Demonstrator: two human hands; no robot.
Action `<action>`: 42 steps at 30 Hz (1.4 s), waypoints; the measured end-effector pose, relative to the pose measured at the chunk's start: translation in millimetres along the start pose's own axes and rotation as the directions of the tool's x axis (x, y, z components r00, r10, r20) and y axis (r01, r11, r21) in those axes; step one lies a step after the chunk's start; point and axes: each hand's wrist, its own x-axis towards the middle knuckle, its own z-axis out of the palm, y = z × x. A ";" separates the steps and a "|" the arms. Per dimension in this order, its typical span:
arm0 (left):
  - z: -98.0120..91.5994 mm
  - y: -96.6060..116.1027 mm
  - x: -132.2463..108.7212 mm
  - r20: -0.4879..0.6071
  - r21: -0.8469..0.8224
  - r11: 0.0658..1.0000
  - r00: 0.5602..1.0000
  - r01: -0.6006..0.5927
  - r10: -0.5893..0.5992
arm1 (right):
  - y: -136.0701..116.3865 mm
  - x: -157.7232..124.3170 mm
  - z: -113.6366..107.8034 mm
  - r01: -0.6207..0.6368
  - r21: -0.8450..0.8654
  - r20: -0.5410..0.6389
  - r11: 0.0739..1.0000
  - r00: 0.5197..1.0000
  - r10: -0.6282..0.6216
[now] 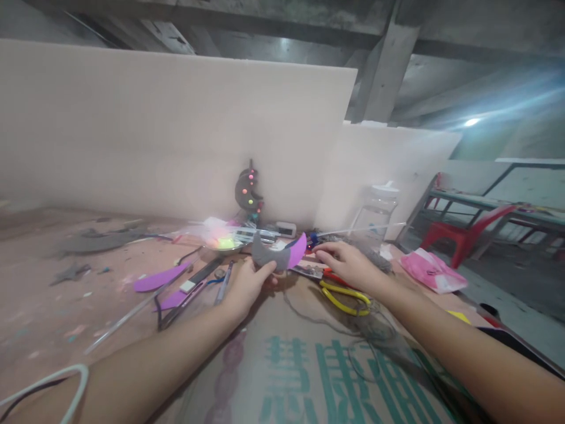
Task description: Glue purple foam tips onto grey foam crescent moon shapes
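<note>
My left hand (253, 282) grips a crescent moon (270, 254) between thumb and fingers. Grey yarn covers most of the crescent, and its right end shows bare purple. Just to its right is my right hand (346, 264), with fingers curled and tips close together. Whatever those fingertips may hold is too blurred to make out. A loose strand of grey yarn (309, 318) trails below the crescent across the cardboard (265, 377). Yellow-handled scissors (344, 299) lie under my right wrist, beside a tool with orange-red handles (333, 275).
Purple crescent pieces (161, 278), a utility knife (180, 303) and a pen (225, 282) lie left. A decorated dark moon (248, 191) stands by the white board (176, 129). Behind my right hand is a clear bottle (375, 209); a pink bag (432, 270) lies right.
</note>
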 end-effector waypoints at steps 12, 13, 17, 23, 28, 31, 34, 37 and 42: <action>1.8 3.1 -3.6 0.076 0.021 0.999 0.996 -0.042 0.040 | -20.8 -29.6 71.2 0.014 0.329 0.092 0.944 0.995 -0.047; 1.5 3.0 -3.7 0.080 0.043 0.997 0.995 -0.058 0.054 | -22.7 -30.0 71.2 0.048 0.320 0.080 0.946 0.994 -0.078; -0.5 0.4 -2.4 0.076 0.144 0.984 0.992 -0.107 0.097 | -31.1 -33.6 67.0 0.130 0.329 0.072 0.935 0.984 -0.162; -1.7 0.4 -1.7 0.070 0.198 0.968 0.987 -0.156 0.145 | -36.4 -44.0 62.4 0.050 0.382 0.059 0.923 0.995 -0.078; -1.5 2.9 -3.6 0.137 0.129 0.980 0.981 -0.153 0.135 | -28.5 -36.5 63.2 -0.052 0.483 -0.084 0.874 0.991 0.106; -1.5 1.8 -4.0 0.193 0.071 0.988 0.974 -0.134 0.118 | -24.5 -29.5 63.8 -0.055 0.648 0.019 0.759 0.998 0.056; -2.0 -1.3 -3.5 0.188 0.070 0.992 0.978 -0.109 0.094 | -23.7 -27.2 64.5 -0.119 0.710 0.133 0.694 0.991 0.033; -3.0 -4.4 -2.3 0.175 0.146 0.982 0.980 -0.117 0.091 | -24.7 -29.6 65.4 -0.220 0.679 0.212 0.700 0.972 0.101; -4.0 -3.1 -2.3 0.137 0.303 0.924 0.970 -0.235 0.202 | -29.7 -37.3 61.5 0.014 0.350 0.091 0.936 0.995 -0.049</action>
